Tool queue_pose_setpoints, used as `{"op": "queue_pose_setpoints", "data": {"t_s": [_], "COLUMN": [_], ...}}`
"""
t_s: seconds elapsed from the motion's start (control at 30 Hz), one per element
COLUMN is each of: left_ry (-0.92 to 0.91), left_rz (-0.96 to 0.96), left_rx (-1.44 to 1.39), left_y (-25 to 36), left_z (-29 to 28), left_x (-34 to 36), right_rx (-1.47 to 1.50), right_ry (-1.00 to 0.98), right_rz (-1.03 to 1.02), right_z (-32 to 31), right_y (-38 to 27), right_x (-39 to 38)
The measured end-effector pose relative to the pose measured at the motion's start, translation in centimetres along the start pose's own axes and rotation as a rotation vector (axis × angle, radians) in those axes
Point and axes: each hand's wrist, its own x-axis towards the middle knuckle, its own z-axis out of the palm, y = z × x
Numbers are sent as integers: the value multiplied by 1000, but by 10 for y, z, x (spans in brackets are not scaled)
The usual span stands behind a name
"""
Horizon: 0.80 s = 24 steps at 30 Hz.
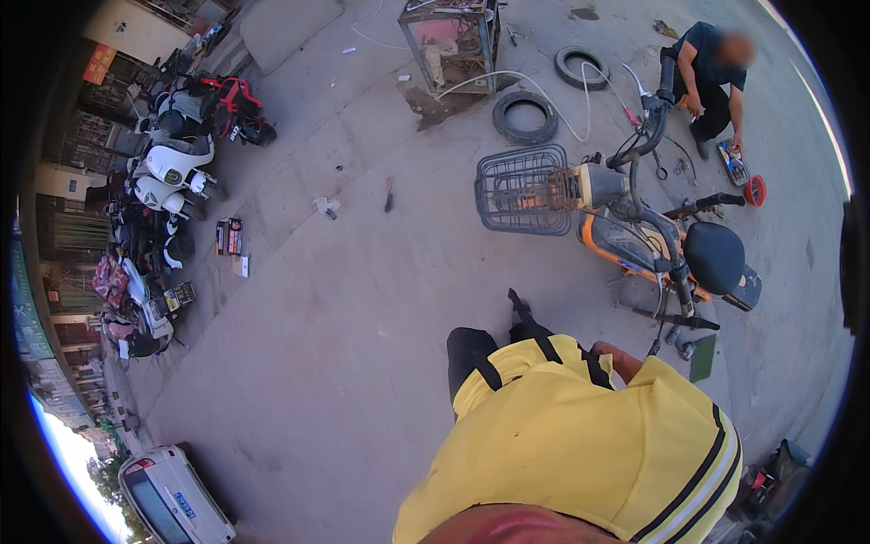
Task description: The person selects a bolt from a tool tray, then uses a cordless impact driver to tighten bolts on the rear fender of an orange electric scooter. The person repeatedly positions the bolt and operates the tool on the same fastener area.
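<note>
Part of my right hand or forearm point(620, 360) shows at the right edge of my yellow shirt point(553, 444). Its fingers are hidden, so whether it holds anything I cannot tell. My left hand is out of the picture. Just ahead on the right stands an orange two-wheeled scooter point(625, 254), the nearest large thing to my right arm. It has a black wire basket point(523, 190) at its front and a dark seat point(714, 257). Loose cables hang about its handlebar point(654, 136). No contact between me and the scooter is visible.
Beyond the scooter a person point(702, 82) crouches by a tool tray point(732, 163) and red bowl point(755, 190). Two tyres point(526, 118) and a metal-framed stand point(450, 45) with a pale hose lie farther off. Parked scooters point(172, 168) line the left; a white car point(172, 494) stands lower left.
</note>
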Motion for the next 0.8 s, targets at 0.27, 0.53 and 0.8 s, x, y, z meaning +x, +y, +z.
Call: {"op": "queue_pose_setpoints", "data": {"t_s": [0.27, 0.53, 0.8], "left_ry": [-37, -59, 42], "left_rz": [-14, 17, 271], "left_rx": [141, 372, 454], "left_y": [181, 453, 784], "left_z": [-84, -203, -220], "left_x": [130, 248, 377], "right_rx": [71, 166, 400], "right_ry": [352, 515, 537], "right_rz": [238, 72, 199], "right_z": [-52, -9, -46], "right_y": [-91, -226, -315], "right_x": [114, 212, 298]}}
